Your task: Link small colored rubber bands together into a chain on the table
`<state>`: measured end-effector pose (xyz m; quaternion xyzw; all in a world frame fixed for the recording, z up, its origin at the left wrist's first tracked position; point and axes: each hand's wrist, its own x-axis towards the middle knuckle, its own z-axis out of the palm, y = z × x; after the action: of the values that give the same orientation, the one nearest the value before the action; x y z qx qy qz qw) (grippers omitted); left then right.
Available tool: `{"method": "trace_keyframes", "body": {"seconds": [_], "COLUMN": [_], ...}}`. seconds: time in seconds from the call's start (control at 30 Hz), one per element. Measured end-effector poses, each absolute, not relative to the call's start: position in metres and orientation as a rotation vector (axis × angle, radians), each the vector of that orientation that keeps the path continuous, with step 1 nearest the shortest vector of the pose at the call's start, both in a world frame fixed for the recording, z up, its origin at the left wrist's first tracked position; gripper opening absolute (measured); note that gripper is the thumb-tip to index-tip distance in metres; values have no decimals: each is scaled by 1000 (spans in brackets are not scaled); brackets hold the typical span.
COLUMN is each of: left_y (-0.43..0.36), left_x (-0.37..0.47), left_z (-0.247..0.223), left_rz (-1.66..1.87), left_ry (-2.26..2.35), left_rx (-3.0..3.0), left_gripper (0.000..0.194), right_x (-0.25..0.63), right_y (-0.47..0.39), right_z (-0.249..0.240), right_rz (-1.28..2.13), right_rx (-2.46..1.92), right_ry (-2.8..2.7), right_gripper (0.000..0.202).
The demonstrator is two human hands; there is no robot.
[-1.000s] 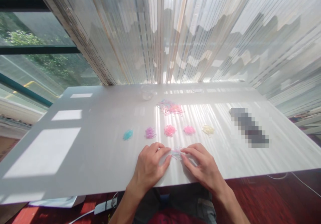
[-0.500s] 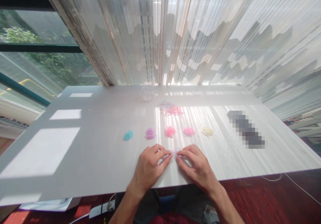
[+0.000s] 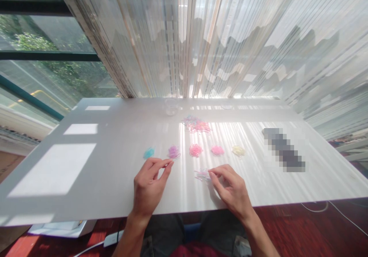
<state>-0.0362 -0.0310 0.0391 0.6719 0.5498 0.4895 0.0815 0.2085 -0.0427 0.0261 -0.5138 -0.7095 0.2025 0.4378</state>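
My left hand [image 3: 151,184] is over the table in front of the purple pile, thumb and forefinger pinched together. Whatever is between those fingertips is too small to make out. My right hand [image 3: 230,186] has its thumb and forefinger closed at the right edge of a small mixed bunch of thin rubber bands [image 3: 202,174]. Beyond the hands runs a row of sorted piles: blue bands [image 3: 149,152], purple bands [image 3: 173,152], coral-pink bands [image 3: 196,150], bright pink bands [image 3: 217,150] and pale yellow bands [image 3: 238,150].
A larger mixed heap of bands [image 3: 197,124] lies behind the row. Farther back stands a clear round container [image 3: 171,107]. On the right is a dark, pixelated object [image 3: 284,150]. The white table [image 3: 115,180] meets a translucent curtain [image 3: 184,57] at its far edge.
My left hand has left the small bunch and moved leftward and slightly away from me, still pinched. My right hand has shifted a little to the right and stays at the bunch.
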Motion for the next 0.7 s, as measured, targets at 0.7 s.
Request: {"method": "trace_keyframes", "body": {"seconds": [0.7], "left_y": [-8], "left_x": [-107], "left_z": [19], "left_rz": [1514], "left_ry": [1960], "left_rx": [2145], "left_gripper": [15], "right_x": [208], "right_y": [-42], "right_z": [19], "right_rz": [526], "right_rx": [-1303], "right_ry": [-1766], "right_gripper": [17]}}
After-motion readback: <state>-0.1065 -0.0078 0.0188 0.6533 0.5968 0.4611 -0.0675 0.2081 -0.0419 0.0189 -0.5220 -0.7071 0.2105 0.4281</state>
